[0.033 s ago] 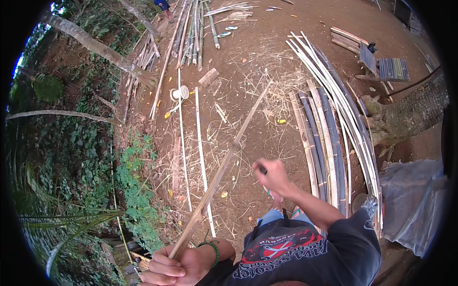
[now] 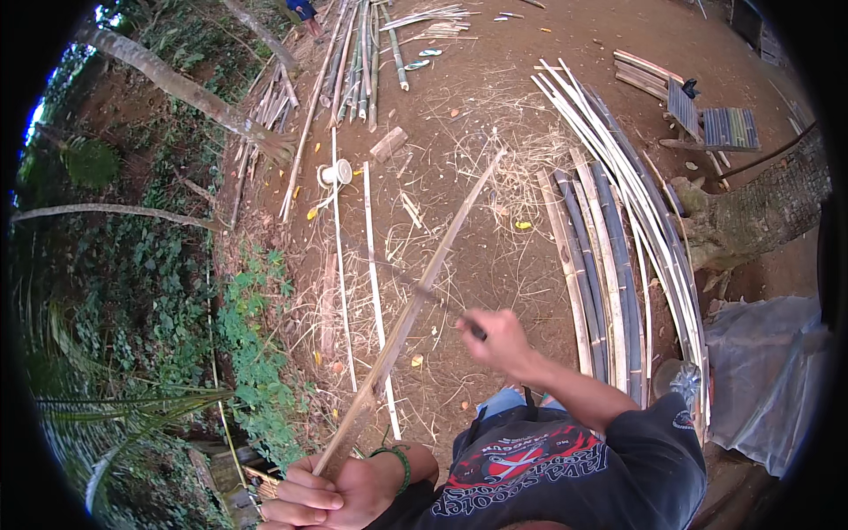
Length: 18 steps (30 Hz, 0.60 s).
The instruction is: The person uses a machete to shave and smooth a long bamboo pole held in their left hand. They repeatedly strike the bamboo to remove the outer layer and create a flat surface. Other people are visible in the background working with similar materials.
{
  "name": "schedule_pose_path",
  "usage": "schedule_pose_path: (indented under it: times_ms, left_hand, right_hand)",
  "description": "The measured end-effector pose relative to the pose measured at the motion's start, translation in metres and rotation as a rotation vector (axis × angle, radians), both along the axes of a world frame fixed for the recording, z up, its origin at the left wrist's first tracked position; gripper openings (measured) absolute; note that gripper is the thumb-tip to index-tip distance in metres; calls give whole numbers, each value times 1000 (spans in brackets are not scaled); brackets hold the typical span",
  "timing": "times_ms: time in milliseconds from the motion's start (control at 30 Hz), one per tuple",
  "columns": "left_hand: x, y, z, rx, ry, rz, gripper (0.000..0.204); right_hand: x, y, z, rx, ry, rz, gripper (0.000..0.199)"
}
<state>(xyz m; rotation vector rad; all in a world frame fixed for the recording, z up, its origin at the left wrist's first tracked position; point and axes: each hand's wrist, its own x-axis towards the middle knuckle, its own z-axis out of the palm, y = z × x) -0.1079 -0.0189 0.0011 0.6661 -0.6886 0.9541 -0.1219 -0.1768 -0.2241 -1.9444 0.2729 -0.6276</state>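
Brown earth (image 2: 526,269), strewn shavings (image 2: 534,168), greenery (image 2: 252,309) beside; left hand (image 2: 331,501) clenched round bamboo strip (image 2: 399,331), right hand (image 2: 505,344) round knife (image 2: 478,332).

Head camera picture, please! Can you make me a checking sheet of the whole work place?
Surface: brown dirt ground
Work things: long bamboo strip, slanting; dark-handled blade crosses it in view, motion-blurred; touching or not, cannot tell
Clutter: pale shavings; green sandals farther off
Left hand: fingers wrapped round the strip's near end
Right hand: fingers round the blade's handle
Cables: nothing seen
Surroundings: poles and tree trunk at right; green plants at left
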Motion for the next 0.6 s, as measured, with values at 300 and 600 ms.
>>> schedule_pose_path:
  times_ms: [300, 600]
  left_hand:
    - [-12, -16, 1, 74, 123, 329, 40]
    - [-1, 7, 2, 213, 21, 71, 51]
  right_hand:
    - [13, -26, -71, 157, 172, -113, 13]
    - [-11, 0, -8, 14, -9, 107, 12]
